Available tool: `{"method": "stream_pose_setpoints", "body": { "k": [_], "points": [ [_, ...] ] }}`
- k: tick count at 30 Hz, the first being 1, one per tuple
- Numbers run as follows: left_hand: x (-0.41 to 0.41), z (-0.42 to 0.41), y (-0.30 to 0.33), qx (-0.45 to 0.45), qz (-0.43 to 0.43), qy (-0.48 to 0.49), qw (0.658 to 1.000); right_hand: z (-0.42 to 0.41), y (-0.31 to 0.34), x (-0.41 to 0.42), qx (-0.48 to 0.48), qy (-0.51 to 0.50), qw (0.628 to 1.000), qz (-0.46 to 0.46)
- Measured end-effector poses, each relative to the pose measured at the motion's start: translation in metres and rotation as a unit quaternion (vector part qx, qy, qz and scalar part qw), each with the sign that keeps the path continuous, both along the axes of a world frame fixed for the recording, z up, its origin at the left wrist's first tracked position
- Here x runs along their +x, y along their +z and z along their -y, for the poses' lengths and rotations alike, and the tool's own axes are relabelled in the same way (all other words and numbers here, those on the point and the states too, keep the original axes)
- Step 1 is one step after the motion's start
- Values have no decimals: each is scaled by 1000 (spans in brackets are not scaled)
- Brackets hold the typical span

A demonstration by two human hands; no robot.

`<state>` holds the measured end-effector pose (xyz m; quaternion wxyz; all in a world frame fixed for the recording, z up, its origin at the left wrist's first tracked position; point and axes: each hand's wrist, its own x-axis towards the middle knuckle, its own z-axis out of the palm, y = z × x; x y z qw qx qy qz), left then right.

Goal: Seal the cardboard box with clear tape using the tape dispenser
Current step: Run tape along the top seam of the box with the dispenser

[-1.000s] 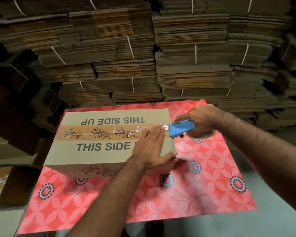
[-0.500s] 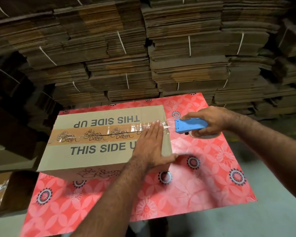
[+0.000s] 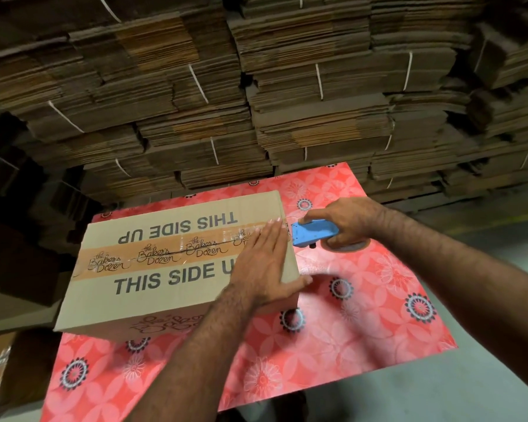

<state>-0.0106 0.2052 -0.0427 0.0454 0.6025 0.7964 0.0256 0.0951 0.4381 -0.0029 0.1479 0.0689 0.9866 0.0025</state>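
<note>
One box (image 3: 171, 269) sits at the table's (image 3: 363, 339) left edge, tape (image 3: 165, 254) along its top seam. Left hand (image 3: 262, 266) lies flat and unclenched on the box's right end, thumb over the edge. Right hand (image 3: 345, 223) is clenched around the blue dispenser (image 3: 313, 236), just off the box's right edge.

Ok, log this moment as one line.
left hand flat on cardboard box | right hand grips blue tape dispenser off box edge

Box (image 3: 153, 287) top: "THIS SIDE UP"; tape (image 3: 165, 254): "the Baker's Dozen".
</note>
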Motion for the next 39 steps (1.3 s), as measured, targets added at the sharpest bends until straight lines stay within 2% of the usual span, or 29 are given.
{"method": "stream_pose_setpoints", "body": {
  "k": [3, 10, 19, 22, 26, 30, 34, 39],
  "points": [
    [-2, -3, -2, 15, 2, -33, 999, 5, 3, 1, 10, -2, 1000, -17],
    [-3, -5, -5, 1, -9, -41, 999, 17, 8, 7, 51, -29, 998, -28],
    [-1, -7, 5, -33, -75, -53, 995, 30, 8, 6, 33, -114, 991, 61],
    [-2, -5, 6, -32, -96, -52, 993, 40, -32, 21, -1, -188, 981, 45],
    [-3, -10, 8, -39, -120, -71, 989, 66, -80, 32, -36, -342, 937, -67],
    [-7, -17, 3, -16, -113, -97, 989, 96, -119, 31, -60, -439, 894, -64],
    [-9, -20, -2, 2, -99, -110, 989, 120, -140, 31, 17, -404, 913, -58],
    [-7, -25, 5, -18, -128, -134, 983, 137, -174, 31, -35, -368, 927, -60]
  ]
}}
